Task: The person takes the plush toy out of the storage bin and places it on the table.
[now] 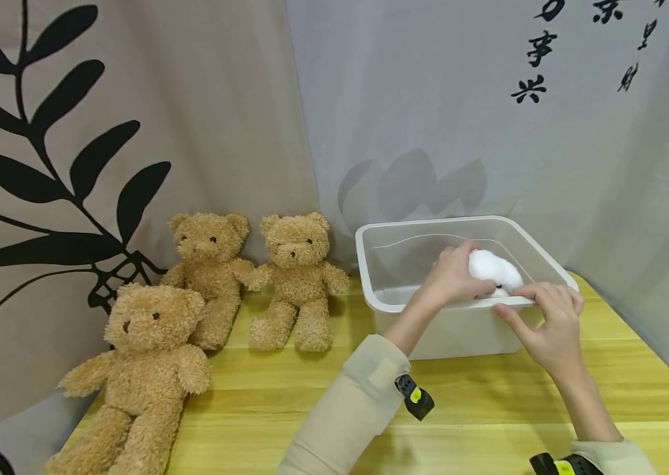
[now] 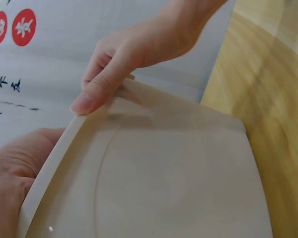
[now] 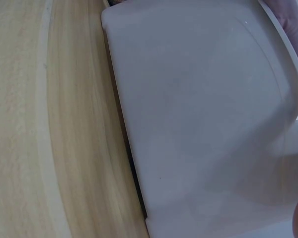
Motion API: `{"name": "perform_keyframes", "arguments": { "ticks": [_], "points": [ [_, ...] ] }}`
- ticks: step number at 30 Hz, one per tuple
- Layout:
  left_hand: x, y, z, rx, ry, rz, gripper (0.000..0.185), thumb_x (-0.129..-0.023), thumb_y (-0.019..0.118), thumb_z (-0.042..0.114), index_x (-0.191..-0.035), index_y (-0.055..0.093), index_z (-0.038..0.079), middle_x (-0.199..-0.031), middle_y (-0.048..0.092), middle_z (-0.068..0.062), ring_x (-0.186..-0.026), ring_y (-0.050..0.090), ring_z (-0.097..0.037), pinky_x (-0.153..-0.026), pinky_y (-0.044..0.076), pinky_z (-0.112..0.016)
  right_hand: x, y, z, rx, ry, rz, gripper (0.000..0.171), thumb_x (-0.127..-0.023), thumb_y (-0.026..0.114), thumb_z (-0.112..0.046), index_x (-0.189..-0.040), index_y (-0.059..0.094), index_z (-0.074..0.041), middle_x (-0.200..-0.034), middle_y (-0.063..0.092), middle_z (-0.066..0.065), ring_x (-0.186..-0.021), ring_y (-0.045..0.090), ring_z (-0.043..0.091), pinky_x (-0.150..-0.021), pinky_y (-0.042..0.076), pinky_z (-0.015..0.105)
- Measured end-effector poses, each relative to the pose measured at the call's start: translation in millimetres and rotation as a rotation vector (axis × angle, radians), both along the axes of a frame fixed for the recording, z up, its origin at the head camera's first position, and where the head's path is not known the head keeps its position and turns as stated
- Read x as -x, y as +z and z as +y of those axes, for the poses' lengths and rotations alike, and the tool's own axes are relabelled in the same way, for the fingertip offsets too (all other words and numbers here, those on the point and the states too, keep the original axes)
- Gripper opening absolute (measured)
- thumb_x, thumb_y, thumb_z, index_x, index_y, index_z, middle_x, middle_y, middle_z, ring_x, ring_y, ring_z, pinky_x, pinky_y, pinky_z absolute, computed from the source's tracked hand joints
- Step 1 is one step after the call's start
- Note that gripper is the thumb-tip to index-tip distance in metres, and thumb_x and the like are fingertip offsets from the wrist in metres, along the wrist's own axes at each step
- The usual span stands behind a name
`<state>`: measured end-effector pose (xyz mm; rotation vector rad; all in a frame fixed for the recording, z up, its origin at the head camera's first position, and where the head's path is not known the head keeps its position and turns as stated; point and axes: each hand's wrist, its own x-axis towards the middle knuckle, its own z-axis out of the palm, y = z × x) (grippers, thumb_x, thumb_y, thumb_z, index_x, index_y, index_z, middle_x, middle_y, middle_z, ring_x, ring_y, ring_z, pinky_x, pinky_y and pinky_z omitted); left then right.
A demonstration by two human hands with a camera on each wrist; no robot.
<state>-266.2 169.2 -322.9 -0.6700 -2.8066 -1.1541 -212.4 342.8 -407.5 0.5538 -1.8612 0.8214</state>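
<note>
A white plush toy with a dark eye sits in the front right part of a pale plastic bin. My left hand reaches over the front rim and grips the toy from its left side. At the bin's front right corner, my right hand pinches the rim, thumb outside and fingers over the top, right beside the toy. The left wrist view shows that thumb against the outer wall, while the left palm is partly hidden behind the rim.
Three brown teddy bears sit to the left: one in front, one behind it, another nearer the bin. The wooden table meets curtains printed with black leaves and characters.
</note>
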Motion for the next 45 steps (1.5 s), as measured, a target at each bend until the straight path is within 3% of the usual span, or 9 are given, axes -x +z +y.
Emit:
{"name": "perform_keyframes", "arguments": {
  "ticks": [5, 10, 15, 21, 29, 35, 45],
  "points": [
    [-1.2, 2.7, -0.8, -0.038, 0.050, 0.068, 0.062, -0.076, 0.086, 0.029, -0.131, 0.062, 0.017, -0.117, 0.063, 0.002, -0.101, 0.055, -0.010, -0.073, 0.043, -0.018, -0.3, 0.7, -0.1, -0.003, -0.012, 0.013, 0.068, -0.086, 0.068, -0.065, -0.085, 0.069, 0.003, -0.081, 0.064, 0.015, -0.100, 0.043, -0.005, -0.103, 0.018, 0.030],
    [-5.8, 5.2, -3.2, -0.209, 0.078, 0.085, 0.065, -0.074, 0.086, 0.024, -0.133, 0.061, 0.020, -0.121, 0.058, 0.001, -0.100, 0.055, -0.012, -0.072, 0.046, -0.021, -0.8, -0.3, -1.4, -0.006, -0.016, 0.016, 0.066, -0.085, 0.068, -0.065, -0.084, 0.068, 0.001, -0.081, 0.064, 0.013, -0.096, 0.045, -0.002, -0.103, 0.019, 0.031],
    [-11.7, 7.4, -5.3, -0.351, 0.034, 0.157, 0.067, -0.074, 0.084, 0.020, -0.136, 0.059, 0.021, -0.125, 0.056, 0.003, -0.099, 0.055, -0.009, -0.072, 0.047, -0.018, -1.4, -1.5, -2.4, -0.014, -0.029, 0.032, 0.066, -0.086, 0.068, -0.065, -0.084, 0.067, 0.001, -0.080, 0.064, 0.013, -0.091, 0.046, 0.007, -0.102, 0.019, 0.030],
    [-16.5, 12.5, -15.1, -0.507, -0.012, 0.302, 0.062, -0.075, 0.083, 0.011, -0.132, 0.061, 0.012, -0.122, 0.057, -0.007, -0.098, 0.056, -0.011, -0.076, 0.047, -0.014, -1.0, -0.9, -4.7, -0.017, -0.018, 0.034, 0.063, -0.087, 0.068, -0.063, -0.081, 0.066, 0.000, -0.078, 0.063, 0.012, -0.087, 0.047, 0.013, -0.101, 0.019, 0.030],
    [-19.8, 31.8, -39.0, -0.659, -0.044, 0.502, 0.060, -0.078, 0.085, 0.010, -0.132, 0.059, 0.006, -0.121, 0.059, -0.012, -0.106, 0.056, -0.014, -0.086, 0.048, -0.018, -3.5, -0.2, -6.1, -0.011, -0.041, 0.019, 0.068, -0.086, 0.067, -0.066, -0.082, 0.066, 0.002, -0.076, 0.061, 0.012, -0.087, 0.046, 0.013, -0.101, 0.018, 0.030],
    [-22.8, 45.9, -60.1, -0.763, -0.055, 0.561, 0.059, -0.079, 0.084, 0.010, -0.133, 0.058, 0.004, -0.124, 0.059, -0.014, -0.110, 0.056, -0.015, -0.089, 0.049, -0.021, -3.0, -1.1, -4.4, -0.010, -0.036, 0.012, 0.068, -0.086, 0.068, -0.066, -0.083, 0.068, 0.002, -0.077, 0.062, 0.010, -0.090, 0.046, 0.011, -0.102, 0.018, 0.031],
    [-32.7, 69.3, -92.6, -0.817, -0.039, 0.641, 0.060, -0.079, 0.083, 0.012, -0.132, 0.058, 0.003, -0.125, 0.062, -0.011, -0.108, 0.058, -0.012, -0.088, 0.052, -0.026, -4.0, -1.7, -3.2, -0.004, -0.033, -0.011, 0.069, -0.084, 0.068, -0.068, -0.084, 0.068, 0.001, -0.077, 0.061, 0.009, -0.092, 0.045, 0.007, -0.102, 0.018, 0.031]
  ]
}}
